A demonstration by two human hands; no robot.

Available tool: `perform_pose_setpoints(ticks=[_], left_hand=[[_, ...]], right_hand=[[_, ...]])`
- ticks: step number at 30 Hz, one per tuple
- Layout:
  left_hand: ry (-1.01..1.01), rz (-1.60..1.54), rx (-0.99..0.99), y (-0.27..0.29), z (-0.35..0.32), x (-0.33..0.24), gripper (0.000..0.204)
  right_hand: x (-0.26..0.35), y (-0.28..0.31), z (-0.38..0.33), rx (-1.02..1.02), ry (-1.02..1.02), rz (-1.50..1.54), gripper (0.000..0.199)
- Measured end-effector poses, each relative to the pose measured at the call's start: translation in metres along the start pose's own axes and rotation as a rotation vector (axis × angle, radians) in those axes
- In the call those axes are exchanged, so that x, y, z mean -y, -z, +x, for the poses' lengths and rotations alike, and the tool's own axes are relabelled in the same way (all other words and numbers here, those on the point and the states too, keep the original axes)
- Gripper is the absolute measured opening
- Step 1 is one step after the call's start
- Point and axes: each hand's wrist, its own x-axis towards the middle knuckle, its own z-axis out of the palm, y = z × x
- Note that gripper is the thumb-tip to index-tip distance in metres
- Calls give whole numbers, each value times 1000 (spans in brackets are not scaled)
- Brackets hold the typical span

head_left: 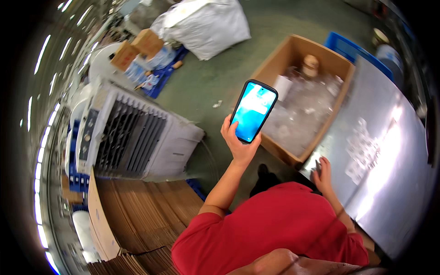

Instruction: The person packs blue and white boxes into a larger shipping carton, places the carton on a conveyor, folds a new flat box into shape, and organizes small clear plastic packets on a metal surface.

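Note:
My left hand [241, 143] is closed round a smartphone [254, 111] in a black case, held upright over the floor beside a cardboard box. Its lit screen shows a blue background with a white panel, and my thumb rests on the lower left of the glass. At the near corner of the metal table [341, 160] is my right hand [324, 175], its fingers curled together. A small dark shape shows against those fingers, too unclear to name. Farther along the tabletop lies a scatter of small clear plastic pieces [363, 149].
The open cardboard box [293, 158] holds clear plastic pieces and a brown roll [310, 66]. A blue crate [341, 46] stands behind it. To the left are an air cooler [176, 151] and stacked flat cardboard [142, 211]. A white sack [206, 27] sits far off.

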Motion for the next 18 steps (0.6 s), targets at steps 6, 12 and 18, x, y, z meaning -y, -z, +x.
perform_pose_setpoints(ticks=[6,12,18], left_hand=[[24,321,-142,122,53,154,75],[-89,585,-358,241,126,255,72],[149,914,-725,421,206,349,72]], right_hand=[[-31,-58,-4,-151,-72,-362,56],[-67,-55,-27,-219,-14,-579,51],[-228,-53,-18,-11,-105,-130,50]])
